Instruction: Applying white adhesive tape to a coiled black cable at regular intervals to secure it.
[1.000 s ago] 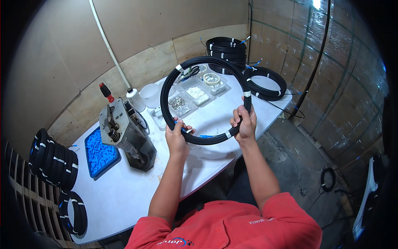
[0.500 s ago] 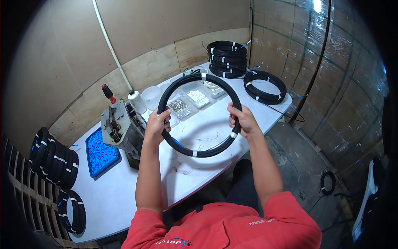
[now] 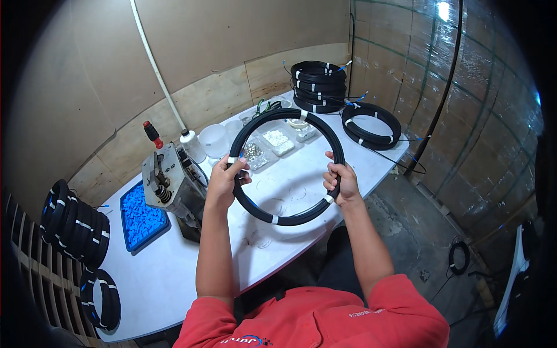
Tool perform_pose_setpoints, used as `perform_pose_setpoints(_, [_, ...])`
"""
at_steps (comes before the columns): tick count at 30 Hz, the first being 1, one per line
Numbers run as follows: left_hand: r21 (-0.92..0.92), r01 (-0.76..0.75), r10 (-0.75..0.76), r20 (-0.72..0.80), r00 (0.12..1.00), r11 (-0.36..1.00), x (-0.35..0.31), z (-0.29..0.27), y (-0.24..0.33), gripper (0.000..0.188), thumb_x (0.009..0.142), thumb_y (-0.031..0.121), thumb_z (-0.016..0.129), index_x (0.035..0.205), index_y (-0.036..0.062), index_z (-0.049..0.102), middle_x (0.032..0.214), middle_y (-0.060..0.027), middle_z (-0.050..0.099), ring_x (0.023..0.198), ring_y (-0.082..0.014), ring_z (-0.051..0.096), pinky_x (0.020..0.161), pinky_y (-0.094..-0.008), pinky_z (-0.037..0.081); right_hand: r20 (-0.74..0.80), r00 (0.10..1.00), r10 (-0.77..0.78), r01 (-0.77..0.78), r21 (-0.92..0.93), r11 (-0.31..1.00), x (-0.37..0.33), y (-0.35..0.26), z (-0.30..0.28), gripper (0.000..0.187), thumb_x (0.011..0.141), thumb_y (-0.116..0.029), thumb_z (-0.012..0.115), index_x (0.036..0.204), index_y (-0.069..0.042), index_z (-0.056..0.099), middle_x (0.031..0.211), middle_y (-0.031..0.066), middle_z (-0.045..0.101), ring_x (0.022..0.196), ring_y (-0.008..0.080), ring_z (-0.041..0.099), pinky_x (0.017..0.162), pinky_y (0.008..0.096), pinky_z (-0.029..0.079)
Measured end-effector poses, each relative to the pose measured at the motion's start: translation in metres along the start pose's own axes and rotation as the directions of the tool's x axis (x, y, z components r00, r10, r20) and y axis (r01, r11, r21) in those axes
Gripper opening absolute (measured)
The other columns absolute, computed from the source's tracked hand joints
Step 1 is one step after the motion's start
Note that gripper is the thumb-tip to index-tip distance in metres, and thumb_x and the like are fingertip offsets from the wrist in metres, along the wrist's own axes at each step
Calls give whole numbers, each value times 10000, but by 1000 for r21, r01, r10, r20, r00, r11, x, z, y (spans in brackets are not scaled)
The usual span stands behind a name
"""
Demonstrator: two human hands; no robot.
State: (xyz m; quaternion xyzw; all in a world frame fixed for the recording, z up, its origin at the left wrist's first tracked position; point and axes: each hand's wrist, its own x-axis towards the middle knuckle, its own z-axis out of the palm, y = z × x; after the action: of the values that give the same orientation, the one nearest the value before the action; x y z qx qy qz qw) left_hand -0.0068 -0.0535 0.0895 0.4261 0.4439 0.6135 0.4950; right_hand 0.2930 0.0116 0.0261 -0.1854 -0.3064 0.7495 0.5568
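Observation:
A coil of black cable (image 3: 295, 221), bound with several white tape bands, is held up over the table between my two hands. My left hand (image 3: 223, 181) is closed round the coil's left side, thumb across its front. On the opposite side my right hand (image 3: 343, 183) grips it with curled fingers. Through the ring show a clear tray of small metal parts (image 3: 253, 152) and a tray of white pieces (image 3: 278, 141). Left of my left hand stands a grey metal machine (image 3: 174, 180) with a spring and lever.
A stack of black coils (image 3: 318, 87) and a lower coil pile (image 3: 372, 139) lie at the far right of the white table (image 3: 174, 278). At left are a blue tray (image 3: 165, 227) of blue pieces and more coils (image 3: 72, 223). A white-capped bottle (image 3: 191, 144) stands behind the machine.
The held coil has shifted slightly right and turned a little clockwise, its top white band moving right. Both hands have moved with it, and my right hand's fingers have shifted their hold.

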Motion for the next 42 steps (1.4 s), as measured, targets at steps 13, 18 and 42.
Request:
perform_pose_setpoints(13, [235, -296, 377, -522, 765, 926, -32, 19, -70, 760, 930, 198, 675, 1505, 21, 211, 1260, -228, 587, 1106, -293, 619, 956, -376, 478, -85, 992, -92, 102, 115, 988, -2, 13, 15, 309, 900, -46, 561, 1201, -115, 547, 663, -26, 435, 501, 73, 422, 446, 230, 373])
perform_pose_setpoints(18, [-49, -344, 316, -296, 901, 938, -42, 29, -46, 734, 927, 165, 671, 1491, 28, 220, 1029, -183, 663, 767, -181, 678, 748, -299, 552, -118, 992, -54, 63, 72, 995, -7, 3, 23, 459, 930, -76, 573, 1368, -162, 464, 704, -1, 477, 524, 80, 456, 460, 249, 419])
perform_pose_setpoints(42, [-13, -121, 119, -89, 989, 993, -8, 7, -25, 191, 993, 237, 587, 1095, 91, 516, 749, -18, 512, 514, -106, 498, 436, -243, 428, 0, 999, -45, 25, -815, 579, 32, -83, 54, 580, 957, -567, 560, 946, 6, 649, 671, 51, 575, 600, 133, 575, 505, 280, 479])
